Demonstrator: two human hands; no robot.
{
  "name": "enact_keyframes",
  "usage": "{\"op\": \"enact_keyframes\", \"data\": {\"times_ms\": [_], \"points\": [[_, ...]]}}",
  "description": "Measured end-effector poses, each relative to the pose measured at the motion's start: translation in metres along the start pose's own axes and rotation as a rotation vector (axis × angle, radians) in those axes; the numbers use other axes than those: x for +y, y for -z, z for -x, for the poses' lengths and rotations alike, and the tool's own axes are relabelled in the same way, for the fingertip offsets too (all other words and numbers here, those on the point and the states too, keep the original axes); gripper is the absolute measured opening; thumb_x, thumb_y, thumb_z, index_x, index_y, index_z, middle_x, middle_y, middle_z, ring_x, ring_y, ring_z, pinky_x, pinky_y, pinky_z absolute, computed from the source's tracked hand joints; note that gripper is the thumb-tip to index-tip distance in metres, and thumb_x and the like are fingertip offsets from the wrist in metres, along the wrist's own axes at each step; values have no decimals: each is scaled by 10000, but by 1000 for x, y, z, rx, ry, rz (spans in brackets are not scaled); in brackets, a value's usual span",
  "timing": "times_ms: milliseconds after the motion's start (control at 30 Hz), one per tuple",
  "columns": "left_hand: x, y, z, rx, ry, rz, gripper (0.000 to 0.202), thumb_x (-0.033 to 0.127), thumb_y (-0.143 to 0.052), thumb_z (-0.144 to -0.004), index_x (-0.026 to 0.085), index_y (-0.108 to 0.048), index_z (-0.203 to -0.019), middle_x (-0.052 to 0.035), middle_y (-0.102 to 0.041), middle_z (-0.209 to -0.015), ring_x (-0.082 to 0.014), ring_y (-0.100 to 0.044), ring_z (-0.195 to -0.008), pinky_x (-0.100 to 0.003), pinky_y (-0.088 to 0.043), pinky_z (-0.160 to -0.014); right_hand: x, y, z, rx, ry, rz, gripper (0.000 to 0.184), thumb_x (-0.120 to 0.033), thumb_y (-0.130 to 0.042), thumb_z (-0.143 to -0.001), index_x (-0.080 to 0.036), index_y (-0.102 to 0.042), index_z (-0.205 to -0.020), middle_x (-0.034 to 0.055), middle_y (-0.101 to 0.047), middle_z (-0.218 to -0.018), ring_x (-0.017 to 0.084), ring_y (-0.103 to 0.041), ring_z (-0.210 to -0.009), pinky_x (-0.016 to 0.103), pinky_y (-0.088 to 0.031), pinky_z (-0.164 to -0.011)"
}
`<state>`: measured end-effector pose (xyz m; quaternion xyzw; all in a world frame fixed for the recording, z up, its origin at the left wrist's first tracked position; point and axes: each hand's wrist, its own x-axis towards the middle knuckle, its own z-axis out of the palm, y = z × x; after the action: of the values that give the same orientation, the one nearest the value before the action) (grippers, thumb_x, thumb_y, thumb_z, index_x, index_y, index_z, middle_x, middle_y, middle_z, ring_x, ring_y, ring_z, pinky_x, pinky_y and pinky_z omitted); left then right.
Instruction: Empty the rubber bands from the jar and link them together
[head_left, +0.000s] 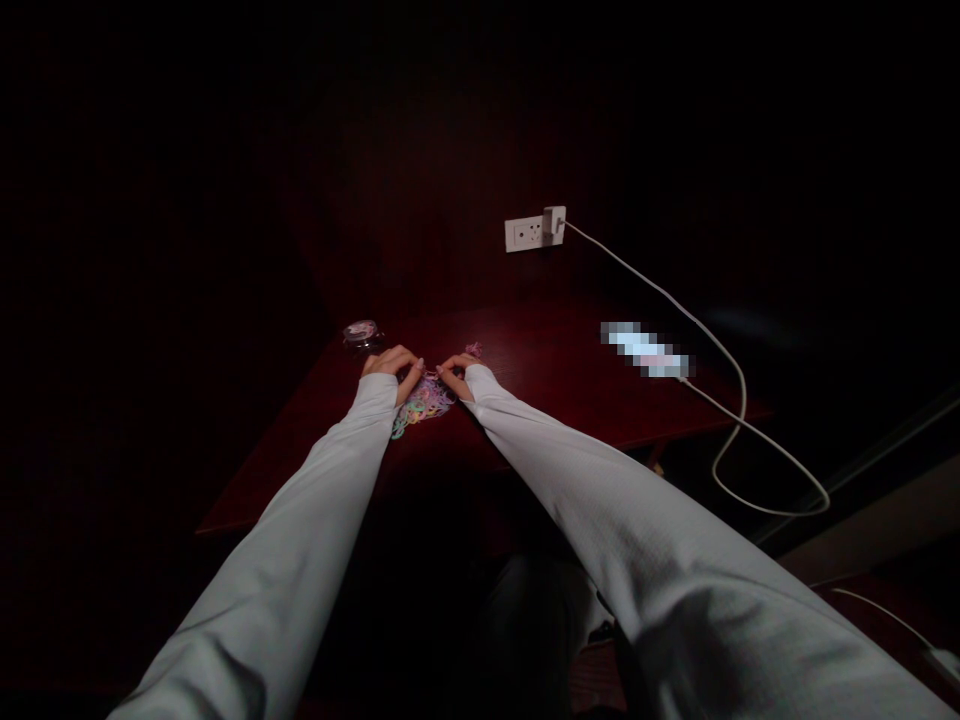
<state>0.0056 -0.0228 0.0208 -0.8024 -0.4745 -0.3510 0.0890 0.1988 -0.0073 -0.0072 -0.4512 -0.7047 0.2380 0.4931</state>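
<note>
A loose pile of pastel hair ties (427,400), in purple, yellow and mint green, lies on the dark red table between my wrists. Just above its far edge, my left hand (394,367) has thumb and forefinger pinched together. Facing it, my right hand (455,376) is pinched the same way, fingertips a short gap apart from the left ones. A thin pale loop, like one of the hair ties, shows between the two pinches, though it is very small. Beyond my right hand sits a small pink bunch (474,350), perhaps more ties.
A round clear tub (362,334) with pinkish contents stands beyond my left hand. On the right, a lit, blurred phone (646,350) lies on the table (540,350). Its white cable (697,322) loops past the table edge to a charger in the wall socket (525,234).
</note>
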Motion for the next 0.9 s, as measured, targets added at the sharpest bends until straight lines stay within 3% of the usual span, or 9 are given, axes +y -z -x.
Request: {"op": "enact_keyframes", "data": {"times_ms": [233,500,900], "points": [[-11,-5,-5,-39,-8,1,279,451,-599,-986,248,-708,-829,-30,-750,-948,-234,-689,-954,-394,-436,-882,0,1,-1,4,-11,-1,150,-266,-714,-924,-213,-742,-786,-7,-633,-832,134,-535,-739,267,-448,-778],[-17,-7,-6,-58,-9,-13,178,403,-653,-933,264,-727,-849,-27,-771,-973,-249,-694,-993,-396,-438,-864,1,1,-2,12,-23,-8,158,-262,-731,-925,-216,-738,-774,-10,-638,-831,134,-539,-729,277,-454,-791],[-21,-11,-7,-32,-19,-14,221,434,-635,-946,270,-742,-843,-30,-778,-969,-250,-703,-980,-400,-439,-861,3,-1,-1,1,-37,3,195,-321,-701,-945,-230,-756,-781,-5,-626,-829,159,-572,-804,282,-467,-831]]}}
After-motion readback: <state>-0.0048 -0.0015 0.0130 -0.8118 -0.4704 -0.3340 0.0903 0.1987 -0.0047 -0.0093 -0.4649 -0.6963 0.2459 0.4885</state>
